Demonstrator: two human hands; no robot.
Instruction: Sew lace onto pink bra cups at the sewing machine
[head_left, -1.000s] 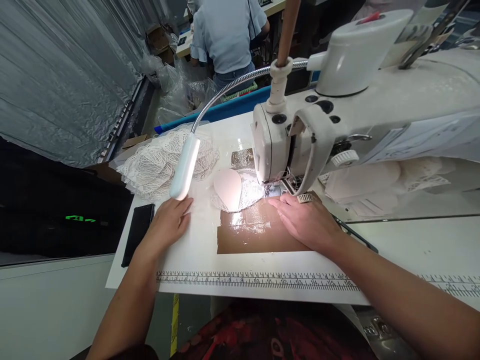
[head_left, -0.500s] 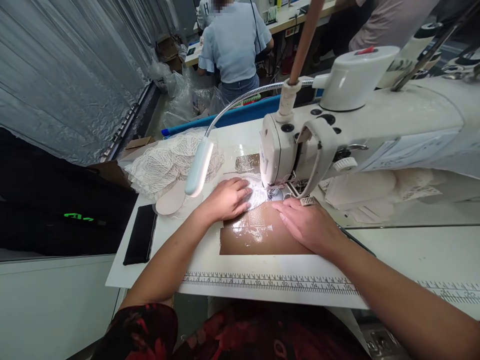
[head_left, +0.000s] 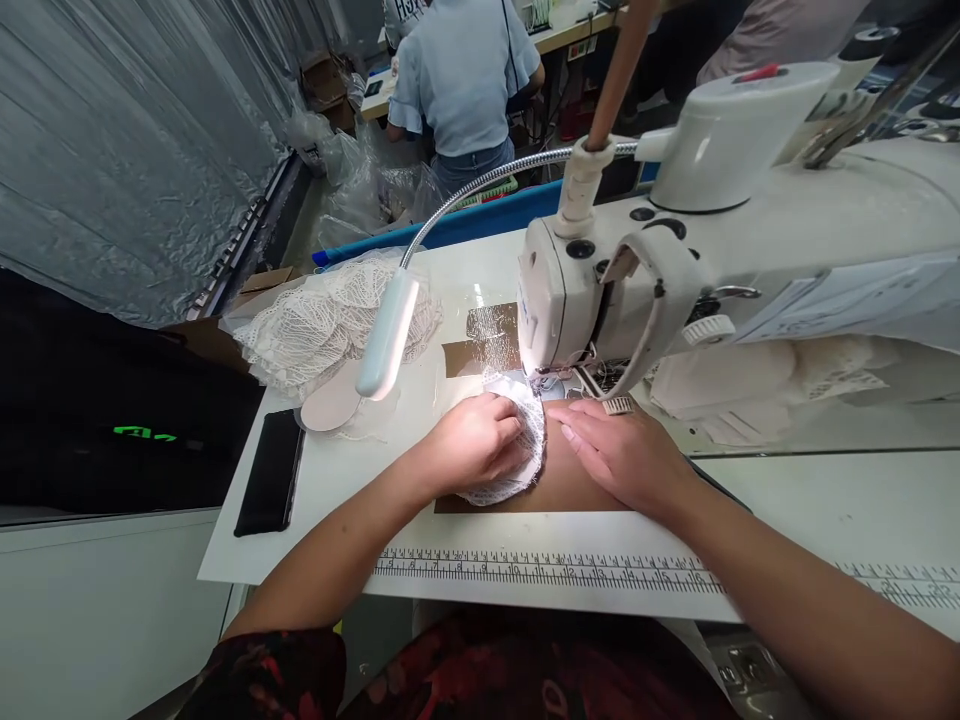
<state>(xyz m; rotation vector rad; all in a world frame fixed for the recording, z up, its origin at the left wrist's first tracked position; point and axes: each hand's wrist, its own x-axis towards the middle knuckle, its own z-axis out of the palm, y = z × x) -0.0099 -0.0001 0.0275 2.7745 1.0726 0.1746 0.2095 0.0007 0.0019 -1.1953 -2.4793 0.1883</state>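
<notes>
My left hand is curled over a white lace piece and grips it on the brown patch in front of the sewing machine's needle area. My right hand lies flat beside it, fingers stretched toward the lace edge and the presser foot. The white sewing machine stands over both hands.
A gooseneck lamp hangs at left above a pale round pad and a heap of lace pieces. A black phone lies at the table's left edge. A printed ruler runs along the front edge. A person in a blue top works behind.
My left hand moved from the table near the lamp to the needle area, then drew the lace piece back toward me on the brown patch. The right hand hardly moved.
</notes>
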